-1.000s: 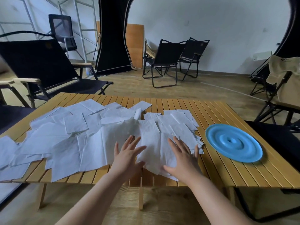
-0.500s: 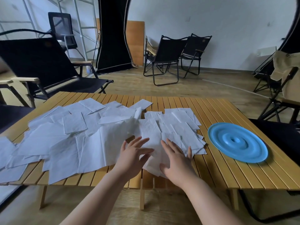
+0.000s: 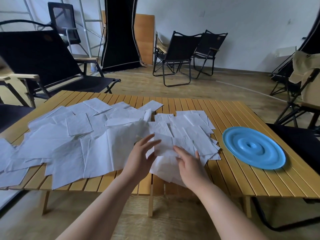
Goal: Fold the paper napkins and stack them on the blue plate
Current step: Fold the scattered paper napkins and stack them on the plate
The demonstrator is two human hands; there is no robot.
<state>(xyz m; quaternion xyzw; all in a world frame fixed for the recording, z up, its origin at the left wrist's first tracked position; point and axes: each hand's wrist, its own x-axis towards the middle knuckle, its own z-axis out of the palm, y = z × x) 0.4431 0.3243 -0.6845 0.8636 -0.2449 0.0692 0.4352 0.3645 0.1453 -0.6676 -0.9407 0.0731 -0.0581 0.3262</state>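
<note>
Both hands have drawn together, lifting one napkin (image 3: 164, 146) off the pile (image 3: 90, 144). Right hand (image 3: 189, 163) seems to pinch its near edge; left hand (image 3: 140, 156) touches it, fingers loosely spread. Blue plate (image 3: 253, 148) sits right on the worktop (image 3: 242, 177).

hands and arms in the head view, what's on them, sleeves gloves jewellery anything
Nothing worn that shows: the left hand and right hand are bare, with no gloves, rings or watch, and both forearms are bare down to the frame's bottom edge, no sleeve in view.
</note>
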